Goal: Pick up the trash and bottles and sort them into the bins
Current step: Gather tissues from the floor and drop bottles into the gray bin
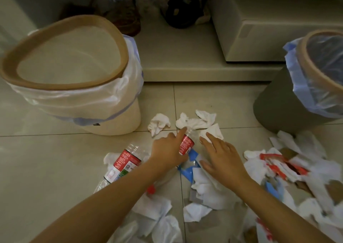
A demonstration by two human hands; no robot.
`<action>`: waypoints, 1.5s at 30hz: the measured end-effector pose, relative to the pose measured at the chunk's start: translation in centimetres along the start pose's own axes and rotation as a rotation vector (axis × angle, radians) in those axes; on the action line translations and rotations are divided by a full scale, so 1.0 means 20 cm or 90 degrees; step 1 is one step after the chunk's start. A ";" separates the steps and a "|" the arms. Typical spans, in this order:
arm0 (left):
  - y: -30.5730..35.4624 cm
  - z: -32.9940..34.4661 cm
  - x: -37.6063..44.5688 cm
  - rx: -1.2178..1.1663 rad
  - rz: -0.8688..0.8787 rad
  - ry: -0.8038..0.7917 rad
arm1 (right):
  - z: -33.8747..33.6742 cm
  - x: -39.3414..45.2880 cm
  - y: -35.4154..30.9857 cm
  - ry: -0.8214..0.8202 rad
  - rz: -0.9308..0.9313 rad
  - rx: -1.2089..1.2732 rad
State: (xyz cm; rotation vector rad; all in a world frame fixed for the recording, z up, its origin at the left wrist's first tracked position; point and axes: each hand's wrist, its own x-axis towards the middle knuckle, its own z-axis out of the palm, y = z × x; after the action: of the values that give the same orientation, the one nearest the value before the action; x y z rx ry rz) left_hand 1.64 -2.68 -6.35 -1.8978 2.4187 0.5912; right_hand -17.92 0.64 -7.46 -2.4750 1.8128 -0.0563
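Note:
Trash lies scattered on the tiled floor. My left hand (pixel 168 149) reaches over a clear plastic bottle with a red label (pixel 186 144), its index finger stretched along the bottle's top; whether the fingers grip it I cannot tell. My right hand (pixel 221 155) hovers open just right of it, fingertips at a crumpled white tissue (pixel 213 131). A second red-labelled bottle (pixel 124 164) lies to the left of my left forearm. A blue and white wrapper (pixel 191 161) lies under both hands. A cream bin (pixel 104 55) with a white liner stands far left. A grey bin (pixel 274 103) with a blue liner stands far right.
More white tissues (pixel 159 124) lie between the bins, and a heap of tissues with red wrappers (pixel 278 164) fills the right foreground. A raised step (pixel 185 72) runs behind the bins, holding a dark bag (pixel 182 10) and other items.

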 end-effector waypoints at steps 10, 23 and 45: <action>0.09 -0.22 -0.04 -0.393 -0.039 -0.117 | -0.08 0.04 -0.03 0.155 -0.205 -0.028; -0.71 -0.31 -0.23 0.460 0.418 -0.081 | -0.30 0.02 -0.10 -0.094 0.110 0.695; -0.41 -0.40 -0.25 0.189 0.213 0.127 | -0.57 -0.04 0.14 -0.005 0.293 0.899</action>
State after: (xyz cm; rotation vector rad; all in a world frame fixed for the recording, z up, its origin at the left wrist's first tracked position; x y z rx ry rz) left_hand 12.40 -2.05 -0.15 -1.5150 2.7823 0.0339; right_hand -21.66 0.21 3.67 -1.0573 1.4010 -0.9049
